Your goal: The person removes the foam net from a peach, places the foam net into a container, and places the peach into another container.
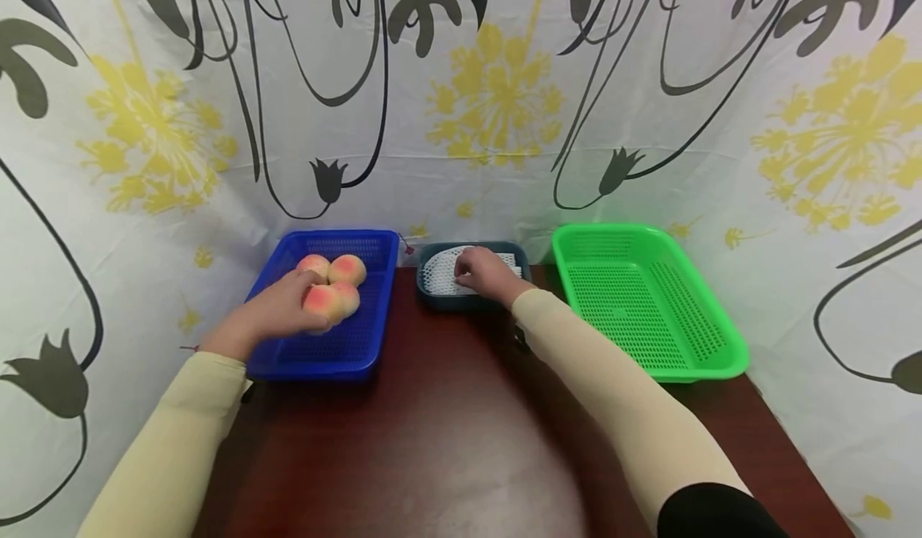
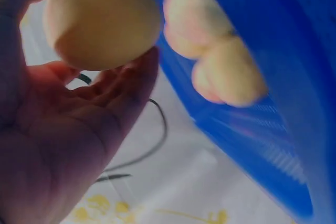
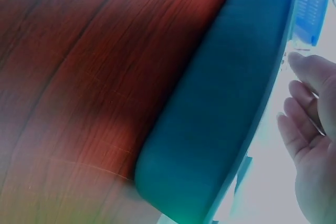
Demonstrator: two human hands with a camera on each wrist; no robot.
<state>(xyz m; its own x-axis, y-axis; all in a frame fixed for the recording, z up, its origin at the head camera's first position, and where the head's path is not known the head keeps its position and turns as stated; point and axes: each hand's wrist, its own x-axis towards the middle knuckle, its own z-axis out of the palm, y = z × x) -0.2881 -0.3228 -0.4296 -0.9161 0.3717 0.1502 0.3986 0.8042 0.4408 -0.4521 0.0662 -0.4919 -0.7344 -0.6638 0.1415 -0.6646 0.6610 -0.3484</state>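
My left hand [image 1: 279, 307] grips a pink-and-yellow peach [image 1: 321, 306] at the blue basket [image 1: 373, 354]; in the left wrist view thumb and fingers curl around the peach [image 2: 105, 22]. Several peaches are in the basket, among them one peach [image 1: 349, 270] at the back. Over the small dark teal basket [image 1: 468, 303] hovers my right hand [image 1: 491, 272], fingers loosely bent. White foam netting [image 1: 438, 272] lies in that basket under the fingertips. In the right wrist view the right hand [image 3: 315, 114] has its thumb apart from the fingers, with no thing visible between them.
A bright green basket [image 1: 634, 306] stands at the right on the dark reddish-brown table [image 1: 468, 426]. Behind the baskets hangs a white patterned cloth [image 1: 461, 186], close to their back rims.
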